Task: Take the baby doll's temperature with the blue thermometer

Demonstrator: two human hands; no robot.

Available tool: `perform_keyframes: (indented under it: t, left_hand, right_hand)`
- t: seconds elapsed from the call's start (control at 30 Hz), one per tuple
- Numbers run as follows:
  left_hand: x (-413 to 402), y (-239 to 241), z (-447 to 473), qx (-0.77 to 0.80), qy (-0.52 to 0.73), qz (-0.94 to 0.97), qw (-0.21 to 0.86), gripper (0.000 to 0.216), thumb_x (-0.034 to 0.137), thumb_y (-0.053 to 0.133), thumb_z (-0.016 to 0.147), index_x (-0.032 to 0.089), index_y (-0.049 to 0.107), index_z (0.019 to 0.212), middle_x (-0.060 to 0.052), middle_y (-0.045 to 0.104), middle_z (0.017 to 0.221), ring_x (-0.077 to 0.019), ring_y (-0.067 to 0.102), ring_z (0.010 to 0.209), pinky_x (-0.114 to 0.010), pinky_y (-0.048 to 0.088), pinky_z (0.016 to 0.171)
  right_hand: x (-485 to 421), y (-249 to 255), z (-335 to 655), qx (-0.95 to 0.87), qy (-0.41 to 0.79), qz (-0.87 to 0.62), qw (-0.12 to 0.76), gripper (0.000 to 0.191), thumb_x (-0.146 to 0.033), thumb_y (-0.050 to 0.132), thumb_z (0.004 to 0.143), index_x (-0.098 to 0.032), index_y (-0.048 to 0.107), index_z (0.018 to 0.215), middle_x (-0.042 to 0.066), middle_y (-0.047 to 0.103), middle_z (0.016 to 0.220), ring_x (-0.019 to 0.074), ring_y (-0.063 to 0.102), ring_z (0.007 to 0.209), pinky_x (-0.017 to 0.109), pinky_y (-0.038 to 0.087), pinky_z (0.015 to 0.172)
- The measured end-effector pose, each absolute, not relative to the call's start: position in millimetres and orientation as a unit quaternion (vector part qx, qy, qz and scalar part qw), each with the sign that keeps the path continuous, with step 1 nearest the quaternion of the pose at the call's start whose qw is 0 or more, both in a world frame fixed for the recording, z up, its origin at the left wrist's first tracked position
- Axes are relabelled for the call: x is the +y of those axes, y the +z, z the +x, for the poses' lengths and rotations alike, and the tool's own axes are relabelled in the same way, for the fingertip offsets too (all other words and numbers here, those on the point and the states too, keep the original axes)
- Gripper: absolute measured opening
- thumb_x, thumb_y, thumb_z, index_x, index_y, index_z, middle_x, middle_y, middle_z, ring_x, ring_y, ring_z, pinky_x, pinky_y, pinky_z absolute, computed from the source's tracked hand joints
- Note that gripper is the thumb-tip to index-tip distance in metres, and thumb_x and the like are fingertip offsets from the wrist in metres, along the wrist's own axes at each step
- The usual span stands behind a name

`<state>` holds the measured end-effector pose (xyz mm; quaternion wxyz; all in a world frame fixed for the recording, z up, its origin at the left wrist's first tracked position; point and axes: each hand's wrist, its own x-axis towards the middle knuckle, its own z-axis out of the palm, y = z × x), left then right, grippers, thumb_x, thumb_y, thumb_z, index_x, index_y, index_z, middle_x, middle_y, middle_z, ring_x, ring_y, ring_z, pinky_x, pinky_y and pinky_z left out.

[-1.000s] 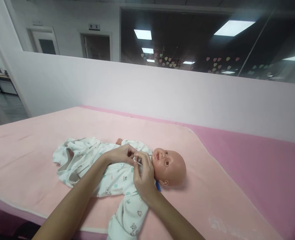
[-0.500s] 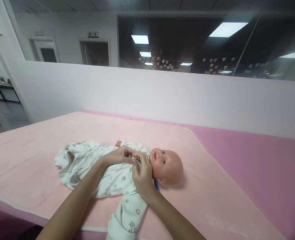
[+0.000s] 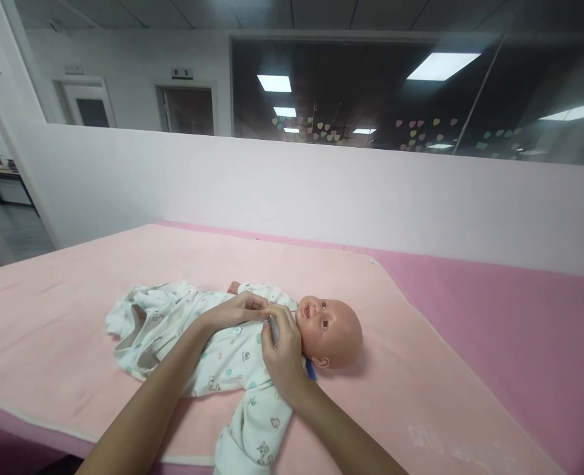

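A baby doll (image 3: 336, 333) lies on its back with its bald head to the right. It wears white printed baby clothes (image 3: 222, 369), with a button showing on the chest. At the upper chest, just below the doll's chin, my left hand (image 3: 239, 311) pinches the front of the clothes. My right hand (image 3: 282, 349) meets it there, its fingers curled on the same fabric. What lies between the fingertips is mostly hidden. One sleeve (image 3: 252, 422) stretches toward me, and the doll's small hand (image 3: 233, 287) pokes out of the other.
The doll rests on a light pink mat (image 3: 420, 389) over a darker pink surface (image 3: 499, 297). A low white wall (image 3: 292, 185) runs along the back, with a dark window above it. A blue strip (image 3: 311, 370) shows under the doll's neck.
My fingertips have drawn slightly closer together at the neckline. Both hands stay on the clothes, and the view has tilted a little.
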<state>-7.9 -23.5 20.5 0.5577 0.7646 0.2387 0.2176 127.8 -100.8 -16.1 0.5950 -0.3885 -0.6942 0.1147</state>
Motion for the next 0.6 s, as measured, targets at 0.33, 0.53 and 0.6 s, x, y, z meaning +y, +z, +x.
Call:
perform_keyframes:
  t: [0.33, 0.53, 0.6]
  left_hand:
    - [-22.8, 19.5, -8.2, 0.246, 0.22, 0.74, 0.586, 0.018, 0.029, 0.063, 0.072, 0.012, 0.062, 0.075, 0.001, 0.056, 0.069, -0.0121, 0.048, 0.066, -0.021, 0.034, 0.06]
    - [-24.1, 20.9, -7.8, 0.239, 0.219, 0.739, 0.591, 0.017, 0.028, 0.062, 0.072, 0.011, 0.062, 0.075, 0.001, 0.056, 0.068, -0.0123, 0.047, 0.065, -0.021, 0.034, 0.061]
    - [-24.4, 20.6, -7.9, 0.239, 0.222, 0.734, 0.596, 0.016, 0.027, 0.062, 0.071, 0.012, 0.061, 0.073, 0.001, 0.056, 0.067, -0.0122, 0.047, 0.064, -0.021, 0.034, 0.06]
  right_hand:
    - [-100.4, -16.5, 126.8, -0.689, 0.118, -0.404, 0.59, 0.022, -0.007, 0.04, 0.079, -0.02, 0.051, 0.093, 0.006, 0.058, 0.096, 0.0173, 0.055, 0.093, 0.031, 0.045, 0.082]
    - [-99.1, -17.8, 126.3, -0.683, 0.114, -0.405, 0.598, 0.022, -0.007, 0.042, 0.076, -0.02, 0.052, 0.09, 0.005, 0.058, 0.093, 0.0173, 0.055, 0.091, 0.031, 0.046, 0.08]
    - [-98.6, -18.6, 126.2, -0.683, 0.111, -0.399, 0.601, 0.023, -0.006, 0.042, 0.075, -0.02, 0.052, 0.09, 0.005, 0.058, 0.092, 0.0173, 0.055, 0.09, 0.031, 0.046, 0.08]
